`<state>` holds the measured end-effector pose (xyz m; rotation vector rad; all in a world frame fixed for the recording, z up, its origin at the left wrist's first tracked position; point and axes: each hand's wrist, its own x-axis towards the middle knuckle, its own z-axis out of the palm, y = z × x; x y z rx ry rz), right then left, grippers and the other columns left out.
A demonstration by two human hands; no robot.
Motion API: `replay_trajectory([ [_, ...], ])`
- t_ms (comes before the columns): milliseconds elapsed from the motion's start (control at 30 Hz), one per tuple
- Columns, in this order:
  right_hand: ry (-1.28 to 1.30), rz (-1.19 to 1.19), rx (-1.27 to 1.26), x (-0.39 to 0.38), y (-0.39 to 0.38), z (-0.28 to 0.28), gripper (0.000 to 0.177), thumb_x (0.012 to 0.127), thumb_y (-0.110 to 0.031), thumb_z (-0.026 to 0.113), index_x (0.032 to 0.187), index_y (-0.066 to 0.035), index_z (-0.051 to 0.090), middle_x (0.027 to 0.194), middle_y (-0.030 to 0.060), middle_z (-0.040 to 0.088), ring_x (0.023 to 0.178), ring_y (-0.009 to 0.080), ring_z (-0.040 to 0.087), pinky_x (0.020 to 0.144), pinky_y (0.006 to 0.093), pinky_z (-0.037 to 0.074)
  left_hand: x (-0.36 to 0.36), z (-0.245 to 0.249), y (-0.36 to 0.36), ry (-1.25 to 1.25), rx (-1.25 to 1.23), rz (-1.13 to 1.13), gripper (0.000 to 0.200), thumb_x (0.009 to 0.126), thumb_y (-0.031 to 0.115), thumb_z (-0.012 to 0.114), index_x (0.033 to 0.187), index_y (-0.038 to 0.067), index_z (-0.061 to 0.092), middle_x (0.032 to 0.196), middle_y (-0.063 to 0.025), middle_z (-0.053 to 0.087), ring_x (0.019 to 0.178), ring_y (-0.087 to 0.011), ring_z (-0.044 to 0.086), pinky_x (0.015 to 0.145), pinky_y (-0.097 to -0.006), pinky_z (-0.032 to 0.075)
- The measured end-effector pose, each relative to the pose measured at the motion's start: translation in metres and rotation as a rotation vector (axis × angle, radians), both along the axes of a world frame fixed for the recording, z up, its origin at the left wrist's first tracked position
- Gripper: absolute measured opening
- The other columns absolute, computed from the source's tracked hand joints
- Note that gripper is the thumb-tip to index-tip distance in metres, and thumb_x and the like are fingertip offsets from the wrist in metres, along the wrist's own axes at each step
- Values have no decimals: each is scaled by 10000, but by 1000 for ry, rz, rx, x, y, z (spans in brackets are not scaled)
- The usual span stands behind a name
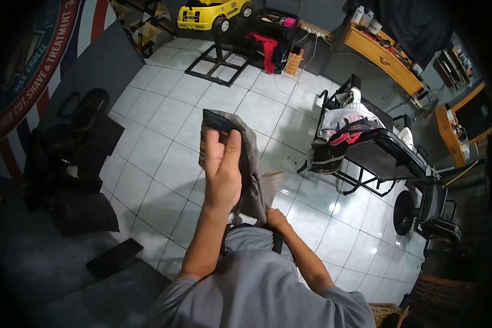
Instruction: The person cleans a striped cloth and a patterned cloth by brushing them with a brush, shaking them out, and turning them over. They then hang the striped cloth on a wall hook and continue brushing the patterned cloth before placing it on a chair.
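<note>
The left hand (222, 164) is closed around the dark upper end of a grey garment (251, 169). The right hand (275, 217) grips its lower end. The garment is held in the air, left of the black bench (391, 156). Its long axis runs near upright in the view, dark end uppermost. The bench carries a heap of clothes (344, 124).

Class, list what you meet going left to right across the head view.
Wall sign → black cushion → left hand gripping the grey cloth → black chair piled with clothes → wooden cabinet.
</note>
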<state>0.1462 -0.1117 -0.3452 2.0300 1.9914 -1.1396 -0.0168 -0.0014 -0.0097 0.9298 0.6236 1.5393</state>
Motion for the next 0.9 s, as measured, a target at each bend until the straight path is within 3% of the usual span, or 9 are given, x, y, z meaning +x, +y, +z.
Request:
replay_trajectory([
  [100,-85,-145,-158,8,-14,23,339,851,-268,476,906,8,666,952,271,630,922,411,618,800,464,507,0,-2,0,-4,-48,-45,207,979,113,445,1178,56,449,942,-16,551,814,-82,539,713,-239,471],
  [300,106,-299,33,19,1,20,504,928,-380,416,838,53,659,839,303,619,878,400,636,739,454,497,-10,-3,-7,-102,-109,-85,258,979,126,450,1228,60,432,991,-16,552,863,-91,543,764,-252,473],
  [333,241,-402,45,12,9,78,590,941,-450,396,795,59,656,784,307,610,838,389,648,711,439,486,-13,-6,-7,-79,-117,-39,258,980,127,450,1228,61,431,991,-15,552,865,-87,541,765,-248,471],
  [367,300,-421,174,14,14,83,552,958,-424,393,751,33,623,660,206,611,631,298,627,585,369,469,-15,-11,-6,-56,-125,6,258,980,128,450,1229,62,431,991,-13,552,867,-84,538,767,-244,468],
  [433,729,-595,156,3,22,160,484,974,-402,405,813,21,578,605,81,547,520,167,534,483,298,405,-14,-13,-6,-31,-127,54,241,982,133,446,1214,65,434,989,-12,551,863,-69,532,762,-237,467],
  [533,1409,-641,-14,-12,24,239,372,990,-373,397,863,-45,518,616,-19,438,493,52,382,442,210,305,-8,-13,-6,-46,-152,23,242,985,135,441,1217,67,435,998,-12,551,873,-69,532,772,-238,464],
  [667,1480,-425,-173,-29,27,222,351,994,-371,394,879,-54,491,628,-23,427,488,54,353,432,194,275,1,7,-2,-80,-139,137,209,989,152,441,1186,84,430,960,-7,548,817,-73,530,712,-233,465],
  [800,561,-116,-138,-11,29,118,525,944,-467,453,818,13,624,611,77,556,536,163,529,516,307,431,-13,-3,14,26,27,118,217,986,153,454,1193,93,432,947,4,544,768,-57,504,659,-212,436],
  [900,124,51,-153,20,10,-7,567,889,-530,481,880,-2,685,771,200,660,758,303,648,701,395,506,-13,2,20,64,83,167,227,986,153,455,1200,86,426,973,1,540,821,-62,507,713,-217,443],
])
